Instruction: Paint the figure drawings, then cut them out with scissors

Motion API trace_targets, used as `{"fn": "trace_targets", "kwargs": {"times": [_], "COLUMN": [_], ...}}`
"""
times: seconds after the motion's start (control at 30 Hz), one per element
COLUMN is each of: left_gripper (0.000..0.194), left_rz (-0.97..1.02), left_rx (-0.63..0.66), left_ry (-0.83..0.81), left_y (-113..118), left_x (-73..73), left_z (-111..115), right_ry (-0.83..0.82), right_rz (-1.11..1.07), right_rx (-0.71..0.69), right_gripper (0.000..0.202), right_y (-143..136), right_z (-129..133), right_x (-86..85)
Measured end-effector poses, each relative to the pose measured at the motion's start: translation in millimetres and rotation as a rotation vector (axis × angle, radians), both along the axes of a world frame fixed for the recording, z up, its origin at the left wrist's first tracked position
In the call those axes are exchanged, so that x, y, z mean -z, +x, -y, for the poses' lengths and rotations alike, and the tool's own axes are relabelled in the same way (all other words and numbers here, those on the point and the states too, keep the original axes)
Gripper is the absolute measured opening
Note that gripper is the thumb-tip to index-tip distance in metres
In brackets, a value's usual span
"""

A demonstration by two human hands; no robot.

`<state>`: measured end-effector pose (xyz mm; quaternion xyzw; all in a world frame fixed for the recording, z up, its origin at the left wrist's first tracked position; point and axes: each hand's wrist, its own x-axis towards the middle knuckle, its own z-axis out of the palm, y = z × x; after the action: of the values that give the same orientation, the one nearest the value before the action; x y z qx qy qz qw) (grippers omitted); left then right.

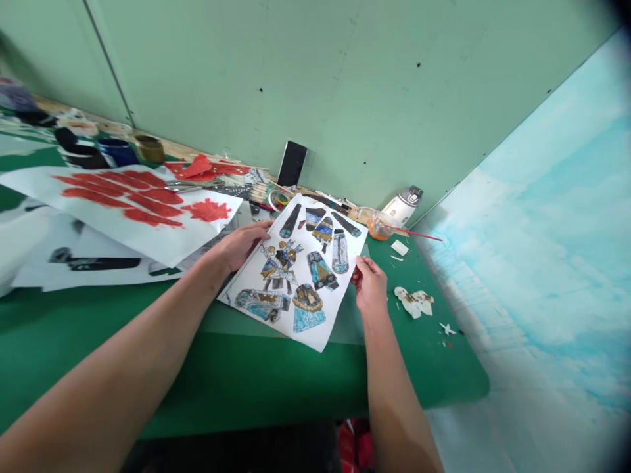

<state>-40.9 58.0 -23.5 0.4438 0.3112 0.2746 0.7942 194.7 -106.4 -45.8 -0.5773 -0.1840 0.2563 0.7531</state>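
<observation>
A white sheet with several painted figures in blue, gold and black (299,266) is held up over the green table (290,387). Its left edge is gripped by my left hand (242,244), thumb on top. At the right edge, my right hand (369,281) pinches the paper between thumb and curled fingers. The sheet lies at a slant, with one corner pointing toward me. Beneath it a translucent mat (236,323) shows on the tabletop.
Left, a sheet with red paint (158,197) overlaps other papers. Paint jars (150,150) stand behind. A phone (292,164) leans on the wall. At right are a white bottle (401,207), an orange-stained cup (378,228), a thin red stick (419,234) and paper scraps (415,302).
</observation>
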Motion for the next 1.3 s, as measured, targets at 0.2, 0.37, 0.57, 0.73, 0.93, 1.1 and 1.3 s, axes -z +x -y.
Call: {"fn": "trace_targets", "kwargs": {"times": [0.2, 0.37, 0.57, 0.73, 0.93, 1.1, 1.3], "left_gripper": [0.069, 0.075, 0.077, 0.071, 0.071, 0.071, 0.073], "left_rz": [0.017, -0.001, 0.008, 0.061, 0.071, 0.08, 0.082], "left_rx": [0.046, 0.051, 0.056, 0.084, 0.065, 0.087, 0.091], "left_ry": [0.016, 0.021, 0.028, 0.029, 0.029, 0.032, 0.044], "left_y": [-1.5, -3.1, -3.4, -3.7, -4.6, -5.0, -5.0], "left_x": [-6.4, -8.2, -3.5, -1.8, -5.6, -4.1, -4.0], "left_z": [4.2, 4.3, 0.5, -0.9, 2.0, 0.8, 0.5], "right_ry": [0.007, 0.009, 0.017, 0.037, 0.051, 0.055, 0.058], "right_rz": [0.004, -0.002, -0.017, -0.018, -0.014, -0.009, -0.002], "right_rx": [-0.006, -0.012, -0.012, -0.026, -0.042, -0.042, -0.042], "right_gripper": [0.03, 0.029, 0.027, 0.025, 0.021, 0.021, 0.022], "right_y": [-1.0, -1.1, -1.3, -2.6, -3.6, -5.1, -5.0], "right_z": [0.3, -0.8, -0.8, -0.2, 1.3, 1.5, 1.6], "right_x": [0.6, -0.7, -2.9, -2.9, -3.9, -6.0, -6.5]}}
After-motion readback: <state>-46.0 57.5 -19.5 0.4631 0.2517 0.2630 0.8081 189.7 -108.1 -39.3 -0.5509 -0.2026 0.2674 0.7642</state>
